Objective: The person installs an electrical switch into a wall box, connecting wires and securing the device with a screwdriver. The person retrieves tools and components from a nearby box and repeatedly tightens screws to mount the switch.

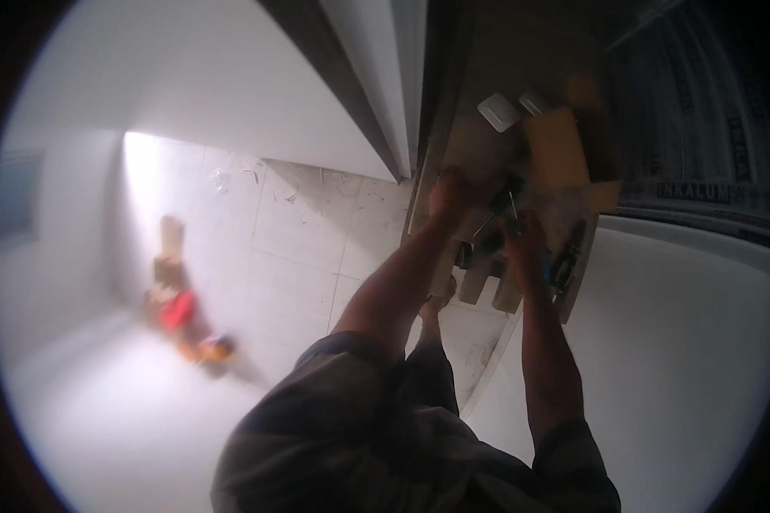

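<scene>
My left hand [450,195] is over the left side of a dim, narrow wooden surface [432,175], its fingers too dark and smeared to make out. To its right, my right hand [526,237] is closed around what looks like a screwdriver [513,205], its thin metal shaft pointing away from me. Between the hands lies another screwdriver [485,227] with a dark green handle and a slanting shaft. Beside my right wrist rests a long dark tool [568,263], its kind unclear in the shadow.
An open cardboard box [556,147] stands beyond my right hand, near two white plastic pieces, one a rounded plate [498,112]. Printed sheeting [701,111] covers the far right. Left of the surface stands a white panel [402,85]; red and brown items [178,309] lie on the tiled floor.
</scene>
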The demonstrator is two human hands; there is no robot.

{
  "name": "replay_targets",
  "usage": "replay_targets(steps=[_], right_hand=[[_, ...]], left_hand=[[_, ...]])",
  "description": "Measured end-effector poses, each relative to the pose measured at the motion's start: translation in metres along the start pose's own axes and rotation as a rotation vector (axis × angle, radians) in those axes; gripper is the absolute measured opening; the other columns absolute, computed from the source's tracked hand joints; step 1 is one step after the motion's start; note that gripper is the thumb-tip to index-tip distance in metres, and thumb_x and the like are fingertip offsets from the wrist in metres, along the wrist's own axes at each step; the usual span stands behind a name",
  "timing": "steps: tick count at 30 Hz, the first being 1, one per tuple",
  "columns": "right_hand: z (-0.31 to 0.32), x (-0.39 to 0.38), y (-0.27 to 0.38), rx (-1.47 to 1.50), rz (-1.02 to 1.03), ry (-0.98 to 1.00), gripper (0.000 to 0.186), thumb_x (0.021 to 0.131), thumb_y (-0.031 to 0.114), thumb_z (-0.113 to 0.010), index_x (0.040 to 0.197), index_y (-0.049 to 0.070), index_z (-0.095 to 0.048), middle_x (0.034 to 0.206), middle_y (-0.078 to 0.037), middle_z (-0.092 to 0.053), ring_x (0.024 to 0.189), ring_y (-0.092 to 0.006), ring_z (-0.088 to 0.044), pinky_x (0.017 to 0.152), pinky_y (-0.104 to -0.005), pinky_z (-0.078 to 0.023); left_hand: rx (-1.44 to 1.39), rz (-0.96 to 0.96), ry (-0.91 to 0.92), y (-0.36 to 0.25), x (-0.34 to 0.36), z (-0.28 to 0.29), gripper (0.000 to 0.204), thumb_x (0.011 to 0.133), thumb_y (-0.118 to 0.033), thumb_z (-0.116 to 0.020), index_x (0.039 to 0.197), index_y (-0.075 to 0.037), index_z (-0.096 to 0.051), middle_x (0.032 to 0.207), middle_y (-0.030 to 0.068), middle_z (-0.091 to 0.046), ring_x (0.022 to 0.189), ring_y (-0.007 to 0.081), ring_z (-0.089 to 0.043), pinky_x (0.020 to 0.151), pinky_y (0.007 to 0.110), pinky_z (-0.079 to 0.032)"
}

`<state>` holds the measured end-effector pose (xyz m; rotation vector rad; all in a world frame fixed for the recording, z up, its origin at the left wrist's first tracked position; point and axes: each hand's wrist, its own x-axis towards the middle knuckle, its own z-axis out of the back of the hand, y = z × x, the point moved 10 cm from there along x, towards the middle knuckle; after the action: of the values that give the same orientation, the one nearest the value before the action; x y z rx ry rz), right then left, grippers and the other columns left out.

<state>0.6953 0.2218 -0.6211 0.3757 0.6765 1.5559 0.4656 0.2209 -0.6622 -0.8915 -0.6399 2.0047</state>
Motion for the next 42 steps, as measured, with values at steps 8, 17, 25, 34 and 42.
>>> replay_targets(steps=[8, 17, 25, 34, 42], right_hand=[[0.023, -0.011, 0.025, -0.170, 0.170, -0.165, 0.036, 0.094, 0.032, -0.068, 0.111, 0.001, -0.067, 0.102, -0.021, -0.071, 0.097, -0.0418, -0.067, 0.086, -0.0475, -0.052], [0.016, -0.102, 0.071, 0.049, -0.050, 0.051, 0.027, 0.098, 0.024, -0.063, 0.109, 0.001, -0.073, 0.083, -0.021, -0.070, 0.074, -0.0350, -0.069, 0.067, -0.0428, -0.052], [-0.030, -0.217, 0.099, 0.450, -0.225, 0.432, 0.014, 0.095, 0.009, -0.069, 0.105, 0.002, -0.074, 0.067, -0.001, -0.063, 0.052, -0.0064, -0.056, 0.046, -0.0252, -0.044], [-0.048, -0.295, 0.165, 0.492, -0.133, 0.556, 0.013, 0.093, 0.009, -0.072, 0.101, 0.000, -0.072, 0.069, -0.001, -0.064, 0.052, -0.0065, -0.056, 0.045, -0.0243, -0.043], [-0.062, -0.380, 0.181, 0.588, -0.156, 0.474, 0.013, 0.092, 0.009, -0.072, 0.100, -0.001, -0.071, 0.067, -0.002, -0.064, 0.051, -0.0075, -0.055, 0.045, -0.0252, -0.044]], left_hand=[[-0.120, -0.055, 0.004, 0.019, 0.007, -0.004, 0.026, 0.092, -0.028, -0.062, 0.101, -0.004, -0.067, 0.102, 0.0241, -0.071, 0.100, 0.0427, -0.069, 0.085, 0.053, -0.056], [-0.239, -0.569, 0.217, -0.017, -0.133, 0.017, 0.023, 0.090, -0.023, -0.067, 0.099, -0.002, -0.069, 0.089, 0.0158, -0.071, 0.081, 0.0303, -0.070, 0.074, 0.041, -0.056], [-0.808, 0.136, 0.748, 0.075, -0.237, 0.054, 0.029, 0.091, -0.017, -0.077, 0.107, 0.002, -0.062, 0.084, 0.0135, -0.073, 0.069, 0.0173, -0.071, 0.060, 0.030, -0.056], [-1.004, 0.314, 0.679, 0.125, -0.323, 0.127, 0.028, 0.092, -0.017, -0.077, 0.108, -0.001, -0.061, 0.092, 0.0107, -0.072, 0.079, 0.0152, -0.070, 0.070, 0.028, -0.058], [-1.012, 0.216, 0.642, 0.150, -0.396, 0.169, 0.028, 0.091, -0.018, -0.076, 0.107, 0.000, -0.061, 0.091, 0.0093, -0.070, 0.081, 0.0165, -0.068, 0.075, 0.029, -0.056]])
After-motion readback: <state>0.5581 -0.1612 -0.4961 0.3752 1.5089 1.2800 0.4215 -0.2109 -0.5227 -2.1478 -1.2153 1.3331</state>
